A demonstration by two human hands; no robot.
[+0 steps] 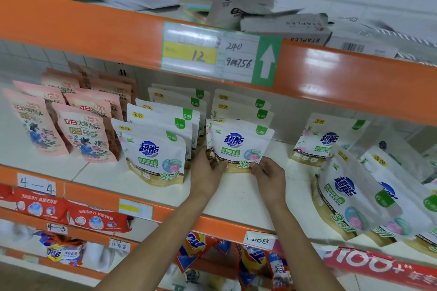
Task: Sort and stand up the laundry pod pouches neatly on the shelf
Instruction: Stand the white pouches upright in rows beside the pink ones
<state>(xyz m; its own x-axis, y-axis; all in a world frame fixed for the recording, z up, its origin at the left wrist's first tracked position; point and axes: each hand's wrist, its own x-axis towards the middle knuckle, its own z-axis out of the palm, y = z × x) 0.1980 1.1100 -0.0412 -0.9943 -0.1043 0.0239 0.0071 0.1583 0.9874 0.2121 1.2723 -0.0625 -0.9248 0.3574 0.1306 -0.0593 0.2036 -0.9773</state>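
Note:
A white laundry pod pouch [238, 143] with a blue logo stands upright at the front of a row on the white shelf [236, 198]. My left hand [208, 171] grips its lower left corner. My right hand [268, 173] pinches its lower right corner. A second row of white pouches [153, 151] stands to the left. Pink pouches [85, 134] stand in rows at the far left. At the right, one white pouch [328, 142] stands alone and several white pouches [354, 194] lie tilted in a loose pile.
An orange beam with a price label [208, 54] runs overhead, close above the pouch tops. Boxes and paper bags [236, 0] pile on the upper shelf. Red and orange detergent packs [94, 220] fill the shelf below.

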